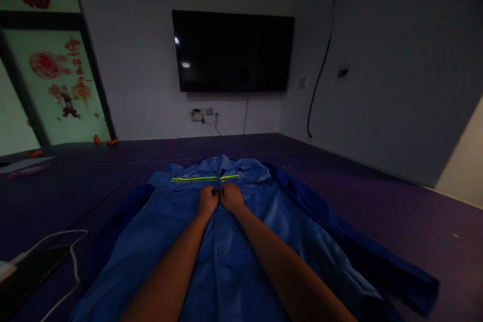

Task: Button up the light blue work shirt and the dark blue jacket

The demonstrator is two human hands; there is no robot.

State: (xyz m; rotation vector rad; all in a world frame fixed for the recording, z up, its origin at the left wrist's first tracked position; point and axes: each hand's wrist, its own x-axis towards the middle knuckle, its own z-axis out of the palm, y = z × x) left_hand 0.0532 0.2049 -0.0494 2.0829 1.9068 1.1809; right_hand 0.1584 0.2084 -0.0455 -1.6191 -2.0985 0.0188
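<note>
A blue long-sleeved work shirt [260, 231] lies spread front side up, its collar at the far end and a yellow-green stripe across the chest. My left hand [208, 201] and my right hand [231, 197] meet at the front placket, just below the stripe. Both have their fingers closed on the placket's edges. A button shows lower down on the placket. The fingertips hide whatever small part lies between them. One darker blue sleeve stretches out to the right; the left one is partly tucked beside the body.
The shirt lies on a purple floor [377, 201]. At the lower left is a dark flat device [35, 274] with a white cable [75, 261]. Small orange objects [112, 142] sit near the glass door. A television [234, 53] hangs on the far wall above sockets and cords.
</note>
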